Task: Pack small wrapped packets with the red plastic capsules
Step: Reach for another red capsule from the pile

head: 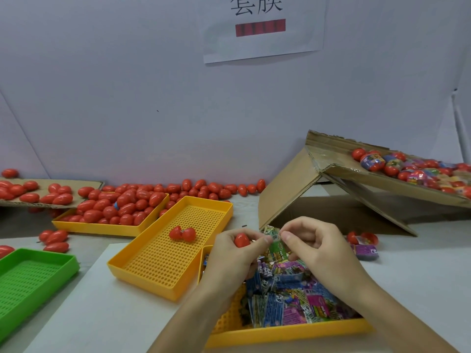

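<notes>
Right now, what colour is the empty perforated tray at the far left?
Green; the tray shows in the head view, the only one.

You are looking at a bright green plastic tray with little holes in its floor [30, 278], sitting at the left edge of the pale grey table [420, 281]. A white paper sign with black writing and a dark red bar [262, 31] is hanging on the pale wall [127, 98] in front of you. A flat brown cardboard sheet [84, 186] is lying far left by the wall. On the right, a big brown cardboard box [288, 189] is leaning tilted, its flap touching the table. A white sheet [89, 314] is lying under the near trays.
</notes>
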A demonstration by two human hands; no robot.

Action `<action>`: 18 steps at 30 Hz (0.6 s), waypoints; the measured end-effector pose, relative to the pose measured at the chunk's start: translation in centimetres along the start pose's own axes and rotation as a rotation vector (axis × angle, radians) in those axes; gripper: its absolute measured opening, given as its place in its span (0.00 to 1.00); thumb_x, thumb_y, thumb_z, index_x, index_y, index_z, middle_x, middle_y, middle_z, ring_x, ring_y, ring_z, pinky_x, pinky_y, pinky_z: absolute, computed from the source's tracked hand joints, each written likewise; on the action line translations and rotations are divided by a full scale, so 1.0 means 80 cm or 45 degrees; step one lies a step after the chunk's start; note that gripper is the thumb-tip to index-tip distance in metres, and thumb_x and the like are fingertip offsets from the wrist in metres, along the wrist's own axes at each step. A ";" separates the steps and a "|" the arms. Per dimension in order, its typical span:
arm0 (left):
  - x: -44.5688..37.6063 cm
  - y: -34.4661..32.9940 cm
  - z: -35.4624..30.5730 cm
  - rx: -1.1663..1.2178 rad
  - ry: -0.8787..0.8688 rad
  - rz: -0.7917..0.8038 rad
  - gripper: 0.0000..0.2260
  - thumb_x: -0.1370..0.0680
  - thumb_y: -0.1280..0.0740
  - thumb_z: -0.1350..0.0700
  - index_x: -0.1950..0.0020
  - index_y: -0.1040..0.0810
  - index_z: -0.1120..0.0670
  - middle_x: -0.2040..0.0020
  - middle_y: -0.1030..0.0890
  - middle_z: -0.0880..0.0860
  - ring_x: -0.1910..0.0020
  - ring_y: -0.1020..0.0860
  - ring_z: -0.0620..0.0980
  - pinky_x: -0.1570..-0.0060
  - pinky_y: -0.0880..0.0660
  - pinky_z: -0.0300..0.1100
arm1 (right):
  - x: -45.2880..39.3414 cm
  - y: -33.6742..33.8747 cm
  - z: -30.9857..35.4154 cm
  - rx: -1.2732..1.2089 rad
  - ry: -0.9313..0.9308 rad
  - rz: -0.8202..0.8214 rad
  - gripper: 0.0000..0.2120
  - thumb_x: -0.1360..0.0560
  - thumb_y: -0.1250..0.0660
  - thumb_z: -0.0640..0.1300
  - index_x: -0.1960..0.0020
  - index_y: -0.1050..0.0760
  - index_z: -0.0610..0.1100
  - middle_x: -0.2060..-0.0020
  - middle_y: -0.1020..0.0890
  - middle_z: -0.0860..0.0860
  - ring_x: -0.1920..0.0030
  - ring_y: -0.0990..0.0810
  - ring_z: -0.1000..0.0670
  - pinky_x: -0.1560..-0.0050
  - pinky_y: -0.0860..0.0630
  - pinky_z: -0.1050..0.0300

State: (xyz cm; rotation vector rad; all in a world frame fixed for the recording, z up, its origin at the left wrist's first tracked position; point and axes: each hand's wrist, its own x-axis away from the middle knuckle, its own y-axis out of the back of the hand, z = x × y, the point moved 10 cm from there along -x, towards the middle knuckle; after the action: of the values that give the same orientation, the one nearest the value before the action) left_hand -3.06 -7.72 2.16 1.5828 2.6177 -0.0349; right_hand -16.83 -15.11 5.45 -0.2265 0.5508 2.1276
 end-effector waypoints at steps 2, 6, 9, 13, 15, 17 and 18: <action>0.000 -0.002 0.000 -0.014 0.000 0.018 0.07 0.28 0.24 0.53 0.65 0.17 0.51 0.74 0.28 0.46 0.77 0.32 0.45 0.76 0.34 0.36 | 0.000 0.001 -0.005 0.001 -0.036 -0.001 0.05 0.25 0.28 0.44 0.49 0.21 0.51 0.62 0.14 0.54 0.61 0.15 0.54 0.58 0.18 0.60; 0.003 0.000 -0.003 -0.090 -0.014 -0.007 0.10 0.29 0.23 0.52 0.67 0.20 0.52 0.75 0.28 0.47 0.78 0.32 0.45 0.77 0.34 0.36 | -0.001 0.003 -0.011 0.101 -0.069 0.005 0.10 0.27 0.24 0.43 0.49 0.21 0.53 0.62 0.14 0.57 0.60 0.15 0.56 0.58 0.18 0.62; 0.004 0.006 -0.014 -0.377 -0.107 -0.112 0.10 0.29 0.23 0.49 0.66 0.18 0.51 0.74 0.24 0.44 0.75 0.27 0.40 0.74 0.32 0.31 | -0.003 0.017 -0.013 0.174 -0.071 -0.090 0.10 0.27 0.25 0.43 0.51 0.20 0.56 0.62 0.14 0.60 0.60 0.15 0.58 0.56 0.17 0.58; 0.006 -0.002 -0.022 -0.748 -0.223 -0.154 0.05 0.27 0.23 0.51 0.60 0.17 0.48 0.66 0.21 0.45 0.67 0.24 0.41 0.69 0.30 0.29 | -0.006 0.026 -0.016 0.182 -0.079 -0.142 0.11 0.27 0.25 0.42 0.49 0.19 0.56 0.62 0.14 0.60 0.60 0.16 0.59 0.55 0.17 0.56; 0.008 -0.007 -0.020 -0.829 -0.227 -0.118 0.08 0.27 0.23 0.55 0.54 0.19 0.44 0.62 0.24 0.46 0.65 0.27 0.43 0.70 0.31 0.28 | -0.006 0.025 -0.018 0.195 -0.072 -0.138 0.12 0.26 0.25 0.42 0.50 0.20 0.58 0.62 0.15 0.62 0.59 0.16 0.60 0.55 0.18 0.59; 0.008 -0.009 -0.017 -0.829 -0.222 -0.084 0.12 0.28 0.22 0.56 0.50 0.22 0.45 0.63 0.26 0.46 0.68 0.27 0.43 0.70 0.31 0.29 | -0.007 0.023 -0.019 0.209 -0.064 -0.130 0.13 0.26 0.26 0.41 0.50 0.20 0.59 0.61 0.15 0.65 0.57 0.17 0.62 0.55 0.20 0.65; 0.009 -0.010 -0.018 -0.806 -0.221 -0.065 0.14 0.29 0.21 0.55 0.49 0.22 0.45 0.65 0.26 0.46 0.70 0.26 0.42 0.70 0.30 0.30 | -0.006 0.023 -0.020 0.212 -0.062 -0.125 0.13 0.26 0.26 0.40 0.50 0.20 0.59 0.61 0.15 0.65 0.57 0.17 0.63 0.56 0.21 0.67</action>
State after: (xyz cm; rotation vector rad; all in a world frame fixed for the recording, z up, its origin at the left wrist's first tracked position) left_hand -4.15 -7.37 3.54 1.2218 2.2130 0.5646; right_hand -18.09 -17.11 4.79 -0.1057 0.6703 1.9755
